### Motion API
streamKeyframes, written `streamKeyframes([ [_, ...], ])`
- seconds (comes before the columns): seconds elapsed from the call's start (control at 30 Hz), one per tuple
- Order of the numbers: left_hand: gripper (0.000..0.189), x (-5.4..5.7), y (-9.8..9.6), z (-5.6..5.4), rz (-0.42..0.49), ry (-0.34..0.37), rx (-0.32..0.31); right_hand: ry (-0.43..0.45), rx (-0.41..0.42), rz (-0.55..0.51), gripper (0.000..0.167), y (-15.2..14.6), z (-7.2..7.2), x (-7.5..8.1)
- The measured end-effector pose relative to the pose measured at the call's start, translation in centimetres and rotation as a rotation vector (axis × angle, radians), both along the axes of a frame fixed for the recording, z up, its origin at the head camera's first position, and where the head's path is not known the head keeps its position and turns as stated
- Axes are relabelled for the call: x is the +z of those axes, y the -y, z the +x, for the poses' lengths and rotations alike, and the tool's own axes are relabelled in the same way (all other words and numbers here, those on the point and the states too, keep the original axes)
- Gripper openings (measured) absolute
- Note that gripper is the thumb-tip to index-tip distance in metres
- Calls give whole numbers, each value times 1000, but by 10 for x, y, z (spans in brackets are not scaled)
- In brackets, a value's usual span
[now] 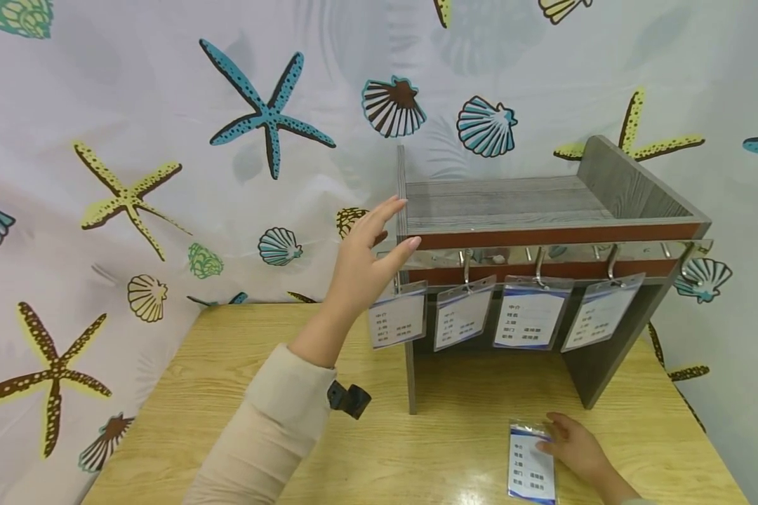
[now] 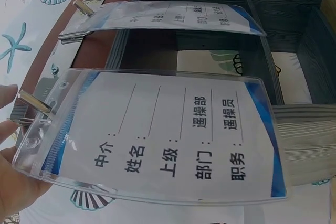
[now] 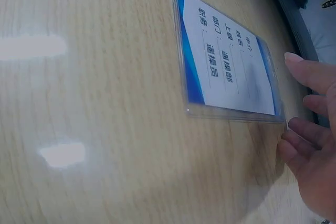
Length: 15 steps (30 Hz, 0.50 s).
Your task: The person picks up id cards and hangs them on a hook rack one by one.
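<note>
My left hand (image 1: 365, 263) is raised at the left end of the grey wooden shelf (image 1: 505, 200), its fingers extended and the thumb apart. Just beside it, the leftmost badge holder (image 1: 396, 319) hangs from a metal hook; the left wrist view shows that badge (image 2: 173, 140) close up, with the fingertips near the hook (image 2: 34, 103). On the table lies a loose clear badge holder (image 1: 527, 463) with a blue-and-white card. At its upper right edge is my right hand (image 1: 577, 447), fingers loosely bent. In the right wrist view, thumb and fingers sit apart at the badge's (image 3: 228, 59) slotted end.
Three more badges (image 1: 464, 319) hang in a row from the metal hook rail (image 1: 505, 256) along the shelf's front. The shelf stands on a light wood table (image 1: 227, 393). Behind it hangs a white curtain (image 1: 164, 84) printed with starfish and shells.
</note>
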<state>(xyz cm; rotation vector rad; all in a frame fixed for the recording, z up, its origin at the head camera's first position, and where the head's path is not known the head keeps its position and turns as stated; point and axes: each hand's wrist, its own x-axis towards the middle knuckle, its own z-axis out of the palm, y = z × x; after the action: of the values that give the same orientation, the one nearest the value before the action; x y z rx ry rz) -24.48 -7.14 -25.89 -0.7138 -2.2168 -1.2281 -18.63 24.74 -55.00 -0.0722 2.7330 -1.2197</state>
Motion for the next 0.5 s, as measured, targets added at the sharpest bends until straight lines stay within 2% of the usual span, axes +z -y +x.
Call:
streamKeyframes([
  [0.23,47,1,-1,-5,2,85,-29,-75,36,45,65,4,0,-2],
  [0.37,48,1,1,-7,7,112,-50,-141,56,171,67,6,0,-8],
  [0.5,47,1,1,-9,-17,122,-42,-172,59,268,71,7,-1,-15],
])
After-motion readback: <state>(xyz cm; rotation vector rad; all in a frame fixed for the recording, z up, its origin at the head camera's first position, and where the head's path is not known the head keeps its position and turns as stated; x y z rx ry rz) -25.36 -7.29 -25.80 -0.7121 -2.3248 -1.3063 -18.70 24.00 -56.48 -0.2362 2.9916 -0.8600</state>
